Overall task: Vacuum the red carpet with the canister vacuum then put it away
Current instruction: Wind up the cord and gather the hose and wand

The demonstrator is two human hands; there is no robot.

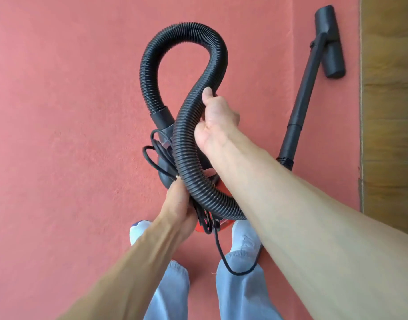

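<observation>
The right hand (218, 116) had its fingers and thumb wrapped firmly round the ribbed hose (184, 34), which rose from the vacuum (163, 174) in 1 tall loop. The left hand (177, 204) was closed on a loose bundle of cord (157, 153) at the vacuum's top. Whether it also had the handle could not be seen, nor whether the vacuum rested on the red carpet (60, 88) or hung just above it, in front of the 2 socked feet (244, 236). The wand (307, 82) and floor head (330, 40) lay flat on the carpet to the right, near the wooden floor (392, 88), and seemed joined to the hose behind the right forearm. The likeliest trouble was the cord: 1 strand trailed down between the feet, so a step forward could catch it and trip the person or jerk the bundle loose. Lifting the vacuum by cord alone could let it slip. Pulling the hose further could drag the wand across the carpet, and the springy loop might uncoil if the right hand eased off.
</observation>
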